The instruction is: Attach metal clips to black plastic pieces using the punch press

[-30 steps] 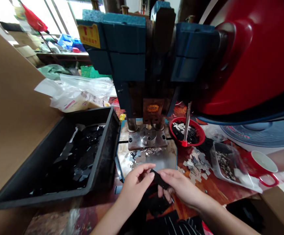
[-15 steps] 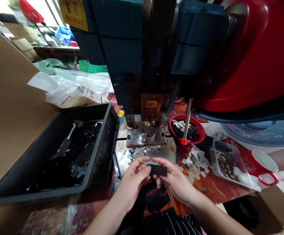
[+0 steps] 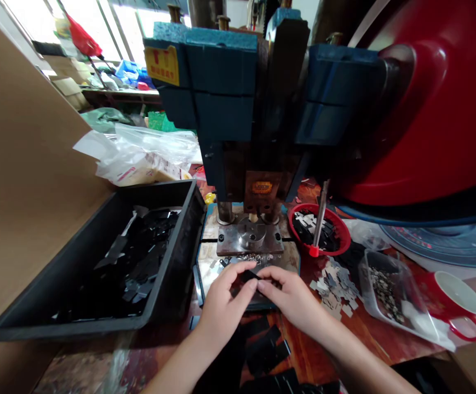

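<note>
In front of the press's metal die block, my left hand pinches a small flat black piece between thumb and fingers. The fingertips of my right hand are closed on the same piece from the other side, and partly cover it. Small bits of metal lie on the press bed just beyond my fingers. Below my hands, several flat black plates lie on the reddish table.
A black bin of dark plates stands left. To the right are a red bowl with a screwdriver-like tool, a heap of grey flat pieces, a clear tub and a red mug. The blue press rises ahead.
The head view has tipped upward, showing more of the press. The black piece has turned and tilted between my hands, and my right fingers now cover more of it.
</note>
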### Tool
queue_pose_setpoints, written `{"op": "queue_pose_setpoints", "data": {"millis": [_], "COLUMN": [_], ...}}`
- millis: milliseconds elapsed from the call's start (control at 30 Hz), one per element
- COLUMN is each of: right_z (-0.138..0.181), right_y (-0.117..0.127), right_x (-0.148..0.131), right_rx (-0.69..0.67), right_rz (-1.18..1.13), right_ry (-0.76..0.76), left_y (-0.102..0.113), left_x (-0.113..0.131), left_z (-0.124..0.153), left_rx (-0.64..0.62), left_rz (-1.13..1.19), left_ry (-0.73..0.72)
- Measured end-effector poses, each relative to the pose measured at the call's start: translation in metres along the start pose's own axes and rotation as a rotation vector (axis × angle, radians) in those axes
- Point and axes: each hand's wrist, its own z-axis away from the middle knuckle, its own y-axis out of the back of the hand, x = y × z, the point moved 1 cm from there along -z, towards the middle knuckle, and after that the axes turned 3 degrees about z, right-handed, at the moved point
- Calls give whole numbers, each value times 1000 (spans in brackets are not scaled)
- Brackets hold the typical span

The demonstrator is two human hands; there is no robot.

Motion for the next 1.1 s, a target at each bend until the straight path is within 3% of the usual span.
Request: {"op": "queue_pose_setpoints", "data": {"millis": [167, 300, 467, 567, 733, 967, 1100], "right_z": [-20, -51, -90, -105, -113, -115, -105], "right_y": [7, 16, 21, 21, 19, 17, 18], "right_x": [5, 7, 13, 23, 31, 25, 29], "right_rx": [241, 383, 478, 500, 424, 457, 494], "right_rz": [207, 369, 395, 309, 152, 148, 124], "right_ry": [149, 312, 334, 298, 264, 232, 213], "left_y": [4, 5, 4, 3, 4, 3, 7], "left_x": [-7, -9, -4, -5, -12, -16, -11], "left_z": [-28, -58, -93, -106, -113, -123, -116], "left_rx": [90, 175, 252, 276, 233, 175, 232], "left_rz": [-203, -374, -495, -482, -440, -387, -370], "left_ry": [-93, -266, -379, -365, -327, -297, -285]}}
